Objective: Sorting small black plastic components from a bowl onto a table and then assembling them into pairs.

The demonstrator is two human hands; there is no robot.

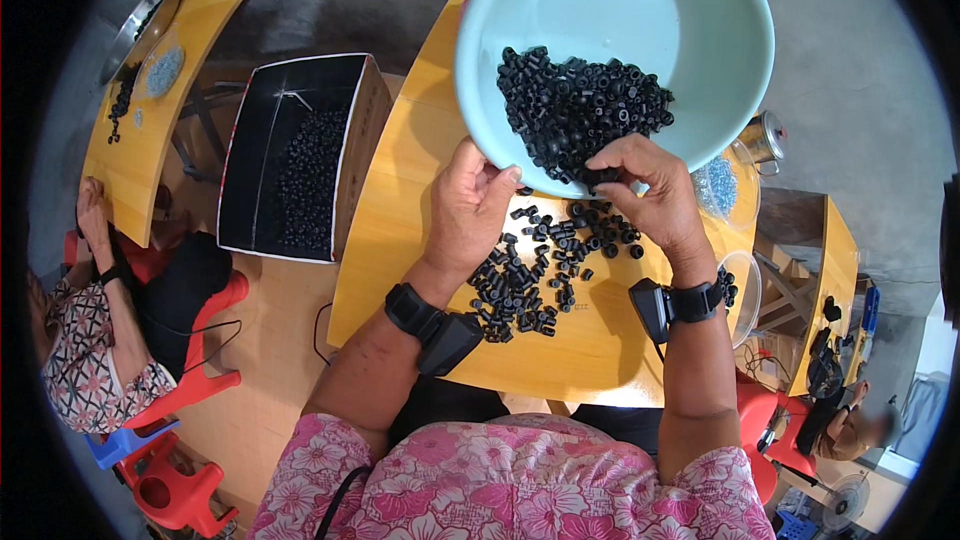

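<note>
Head view, the only one: you look mid-job to me. The pale blue-green basin [705, 40] is at the far end of the counter [385, 270], with a big heap of small black parts [580, 105] in its near half. Second lot: loose parts [515, 295], scattered on the counter between your forearms, reaching up to the basin's near rim.

Your right hand [655, 195] is over that rim, thumb and forefinger pinching what looks like a black part. Can't tell if it's one or several; the heap sits right behind your fingertips. Your left hand [465, 205] is at the rim further left, thumb and fingers curled close. Can't tell whether it grips the rim, a part or nothing.

Done, as far as it shows: the scattered lot looks partly worked, and there are a few pieces at the clear tub [748, 315] by your right wrist. Can't tell which lot counts as finished, or which way parts travel between basin and counter.

Left: plenty, I'd judge. The basin heap is larger than the counter lot, and the carton [373, 130] on your left holds another big batch. Pale blue pieces [717, 185] beyond your right wrist lie apart from the black ones.
</note>
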